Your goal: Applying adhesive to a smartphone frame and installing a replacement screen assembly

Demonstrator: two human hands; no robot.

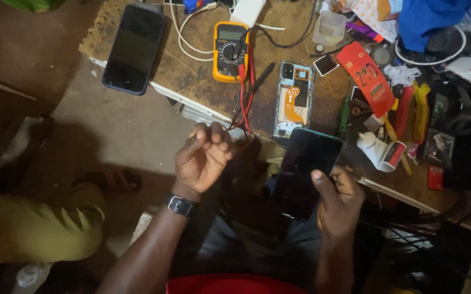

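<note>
From my head camera, my right hand [337, 204] grasps a dark phone [307, 169] at the bench edge; my left hand [202, 158] is clenched by the multimeter leads [242, 103]; the opened phone [293, 99] lies unassembled beside the yellow multimeter [230, 51].

Dark smartphone [307, 163]: black screen up, tilted, held over lap just beside workbench edge; screen unlit.
</note>
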